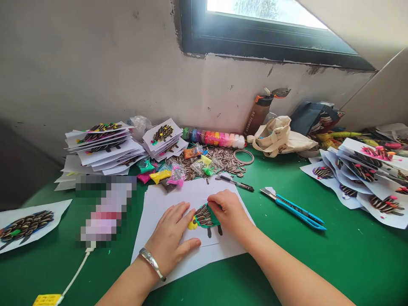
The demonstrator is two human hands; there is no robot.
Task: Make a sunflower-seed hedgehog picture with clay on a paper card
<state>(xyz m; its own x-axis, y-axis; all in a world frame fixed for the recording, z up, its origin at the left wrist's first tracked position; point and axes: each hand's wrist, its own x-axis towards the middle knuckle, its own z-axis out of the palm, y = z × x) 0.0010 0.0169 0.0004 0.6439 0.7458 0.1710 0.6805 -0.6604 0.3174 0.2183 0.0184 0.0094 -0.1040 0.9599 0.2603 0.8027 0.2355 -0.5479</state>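
Note:
A clay animal picture (204,216) lies on white paper (153,212) in front of me. Its green body is partly covered with striped sunflower seeds, with a yellow head at the left and two dark legs below. My left hand (174,231) rests flat on the paper beside the head, fingers spread. My right hand (228,212) is pinched at the body's upper right edge; whatever its fingertips hold is hidden. Beyond the paper is a pile of sunflower seeds (223,159).
Seed pictures are stacked at left (105,148) and right (366,178). Bagged clay (161,175), a black pen (237,183), a blue utility knife (293,210), a tape roll (244,157), a brown bottle (259,112) and a cloth bag (280,138) surround the paper. A cable (76,272) runs at left.

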